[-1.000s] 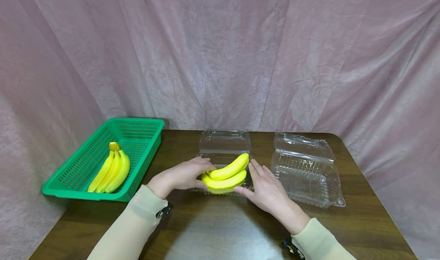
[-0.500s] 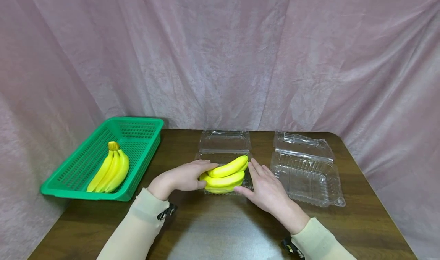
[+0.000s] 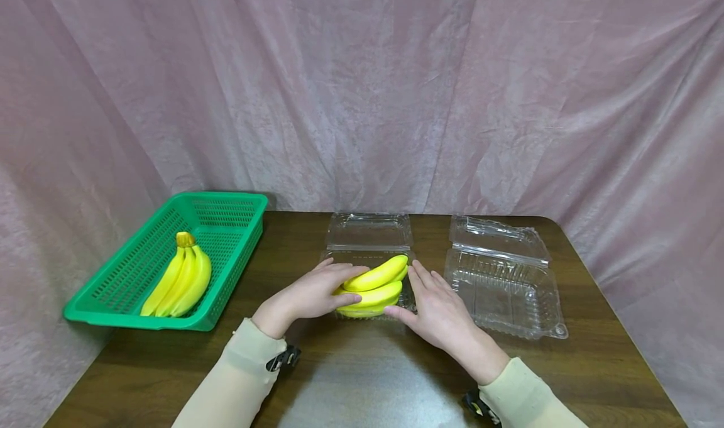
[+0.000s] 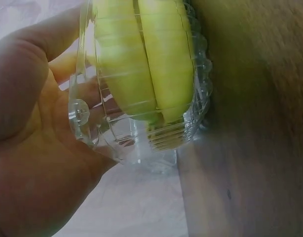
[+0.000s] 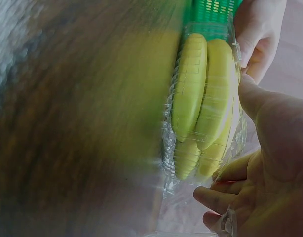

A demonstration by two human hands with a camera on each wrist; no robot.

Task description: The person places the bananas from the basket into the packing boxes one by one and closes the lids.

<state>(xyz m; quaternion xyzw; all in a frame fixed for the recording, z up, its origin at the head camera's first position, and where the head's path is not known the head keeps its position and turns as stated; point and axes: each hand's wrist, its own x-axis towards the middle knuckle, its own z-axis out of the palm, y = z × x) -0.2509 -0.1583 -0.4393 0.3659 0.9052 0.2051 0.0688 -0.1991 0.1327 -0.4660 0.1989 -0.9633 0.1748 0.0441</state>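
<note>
A bunch of yellow bananas [image 3: 376, 283] lies in the base of the middle clear plastic clamshell container [image 3: 370, 232], whose lid is folded back. Over the bunch's left end rests my left hand [image 3: 311, 293], thumb on the near side and fingers reaching across the top. My right hand [image 3: 438, 308] lies along the container's right side, fingers straight, with the thumb at the near right corner. Through the clear wall in the left wrist view, the bananas [image 4: 166, 64] show with their brown stem end low. The right wrist view shows their tips [image 5: 183, 163] near my right fingers.
A green plastic basket [image 3: 237, 271] stands at the left with another banana bunch [image 3: 181, 280] in it. To the right, a second clamshell container [image 3: 503, 290] lies open on the brown wooden table [image 3: 362, 378]. A pink curtain [image 3: 362, 95] hangs behind.
My left hand has slid right, farther over the left end of the bunch. The bananas have shifted slightly in the container. My right hand has hardly moved.
</note>
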